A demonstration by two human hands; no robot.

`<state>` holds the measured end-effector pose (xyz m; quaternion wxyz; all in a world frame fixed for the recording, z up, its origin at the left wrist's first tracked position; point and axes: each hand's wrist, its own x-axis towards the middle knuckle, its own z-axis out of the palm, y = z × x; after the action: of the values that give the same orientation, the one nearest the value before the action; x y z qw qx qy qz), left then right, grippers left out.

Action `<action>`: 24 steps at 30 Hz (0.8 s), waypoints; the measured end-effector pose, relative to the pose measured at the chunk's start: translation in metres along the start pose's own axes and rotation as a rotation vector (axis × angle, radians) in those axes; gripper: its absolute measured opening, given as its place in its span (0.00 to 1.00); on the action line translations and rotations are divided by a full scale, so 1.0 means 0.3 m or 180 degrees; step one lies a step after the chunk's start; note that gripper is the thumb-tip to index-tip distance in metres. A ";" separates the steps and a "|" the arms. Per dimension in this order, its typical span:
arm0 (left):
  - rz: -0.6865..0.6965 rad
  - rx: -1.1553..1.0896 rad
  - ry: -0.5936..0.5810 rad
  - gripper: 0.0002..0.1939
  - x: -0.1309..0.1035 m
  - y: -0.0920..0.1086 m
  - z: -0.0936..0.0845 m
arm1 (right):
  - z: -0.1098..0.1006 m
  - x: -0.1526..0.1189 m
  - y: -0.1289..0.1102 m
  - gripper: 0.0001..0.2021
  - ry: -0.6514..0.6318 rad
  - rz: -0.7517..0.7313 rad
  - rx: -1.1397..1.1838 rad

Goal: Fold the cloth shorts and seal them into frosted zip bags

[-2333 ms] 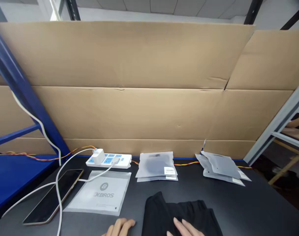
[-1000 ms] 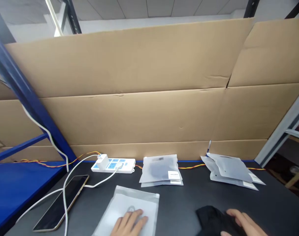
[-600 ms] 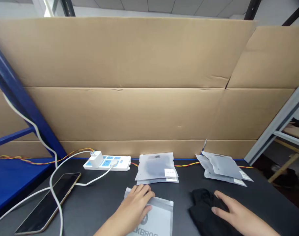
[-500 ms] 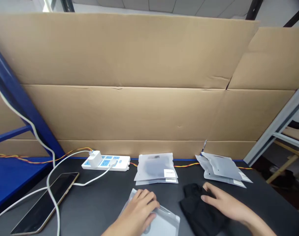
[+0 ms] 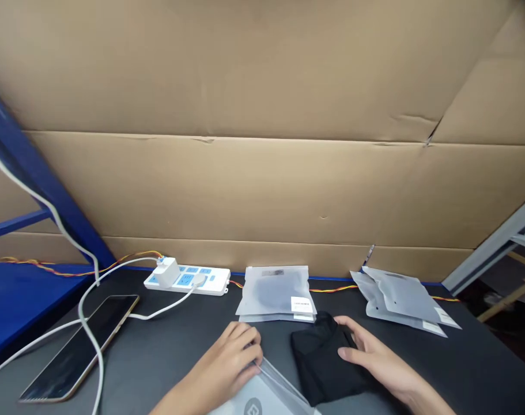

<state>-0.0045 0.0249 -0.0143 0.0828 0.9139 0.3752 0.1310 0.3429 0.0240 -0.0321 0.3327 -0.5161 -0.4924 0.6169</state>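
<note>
My left hand [image 5: 227, 360] pinches the upper edge of a frosted plastic bag [image 5: 268, 392], whose mouth gapes a little along that edge. A round grey logo shows on the bag, and its lower part runs out of view. To the right, my right hand [image 5: 368, 354] grips a folded black cloth [image 5: 325, 363], thumb on top and fingers behind its right side. The cloth lies just right of the bag's opening.
Behind my hands lie filled frosted bags [image 5: 274, 294] with white labels. More frosted bags [image 5: 403, 297] lie at the right beside a pen [image 5: 368, 255]. At the left are a white power strip [image 5: 214, 280], a phone [image 5: 85, 349] and white cables [image 5: 87, 328]. Cardboard [image 5: 262, 190] walls the back.
My right hand has brought the black cloth left, closer to the bag, and it looks flatter. My left hand has shifted left and lifted the bag's edge. The view has tilted down.
</note>
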 end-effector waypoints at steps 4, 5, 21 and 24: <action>0.0312 -0.0094 0.0007 0.08 0.019 0.071 0.028 | 0.062 0.017 -0.003 0.25 -0.0013 0.0129 0.0740; 0.0368 -0.0209 -0.0089 0.09 0.022 0.087 0.029 | 0.086 0.020 -0.002 0.25 -0.0047 0.0125 0.0925; -0.0349 -0.1354 -0.0228 0.04 0.024 0.093 0.027 | 0.215 -0.019 -0.019 0.25 -0.1001 -0.0366 0.0440; -0.0243 -0.1299 -0.0218 0.04 0.024 0.108 0.017 | 0.260 -0.018 0.014 0.26 -0.1112 -0.0378 0.0407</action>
<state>0.0236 0.0069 -0.0098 0.2838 0.8672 0.3722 0.1700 0.2694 -0.0028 -0.0358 0.3100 -0.3490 -0.5320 0.7064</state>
